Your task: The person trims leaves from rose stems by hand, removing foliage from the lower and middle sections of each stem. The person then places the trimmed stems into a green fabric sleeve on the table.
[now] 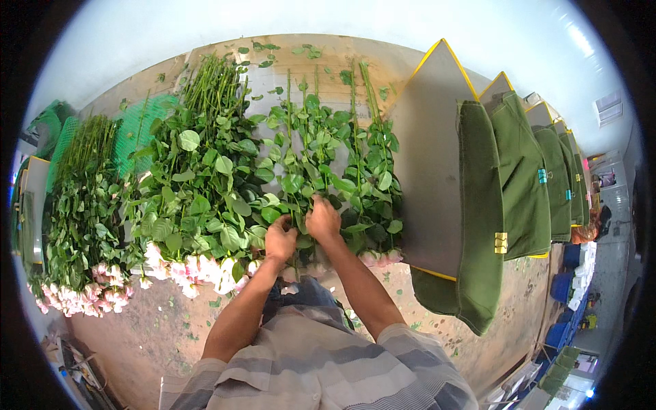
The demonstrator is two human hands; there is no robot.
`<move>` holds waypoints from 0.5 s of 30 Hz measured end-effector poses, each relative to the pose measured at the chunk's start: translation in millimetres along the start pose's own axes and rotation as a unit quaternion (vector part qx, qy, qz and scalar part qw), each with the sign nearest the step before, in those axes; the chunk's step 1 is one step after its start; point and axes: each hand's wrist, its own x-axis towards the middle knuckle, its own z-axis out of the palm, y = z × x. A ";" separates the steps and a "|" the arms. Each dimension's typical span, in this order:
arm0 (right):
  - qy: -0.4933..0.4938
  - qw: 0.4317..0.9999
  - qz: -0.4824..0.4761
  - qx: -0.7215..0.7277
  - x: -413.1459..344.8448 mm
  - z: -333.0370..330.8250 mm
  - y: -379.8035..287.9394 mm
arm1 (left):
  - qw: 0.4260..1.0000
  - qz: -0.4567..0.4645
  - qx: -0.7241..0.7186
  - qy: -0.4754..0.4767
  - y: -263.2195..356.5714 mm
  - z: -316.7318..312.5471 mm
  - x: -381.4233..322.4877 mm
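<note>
My left hand (pixel 281 239) is at the near edge of the table, its fingers curled among the leaves of long-stemmed roses (pixel 292 182). Close to its right, my right hand (pixel 323 219) reaches into the same leaves with its fingertips bent down. The leaves hide what the fingertips touch, so a grip cannot be made out. A thick pile of pale pink roses (pixel 205 205) lies left of my hands, blooms towards me. Several more rose stems (pixel 376 169) lie to the right, their blooms (pixel 379 257) at the near edge.
Another rose bundle (pixel 84 205) lies far left, beside green plastic netting (pixel 136 128). At the right stand grey boards with yellow edges (pixel 430 154) and green cloth (pixel 479 205) held by binder clips (pixel 500 243). Blue bins (pixel 561 288) stand far right. Fallen leaves lie on the floor (pixel 164 328).
</note>
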 end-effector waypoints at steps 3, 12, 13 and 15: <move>-0.013 1.000 -0.011 -0.004 4.7 -4.0 -2.0 | 0.978 -0.032 -0.197 -0.051 2.8 -9.9 2.4; -0.025 0.956 0.056 0.286 23.5 -10.0 30.1 | 0.954 -0.080 -0.281 -0.071 29.7 -22.8 -15.5; -0.092 0.860 0.050 0.499 20.0 -27.6 25.5 | 0.953 -0.076 -0.286 -0.063 25.8 -25.4 -15.8; -0.049 0.804 0.068 0.589 6.5 -56.5 18.6 | 0.955 -0.056 -0.289 -0.047 13.3 -17.4 -12.0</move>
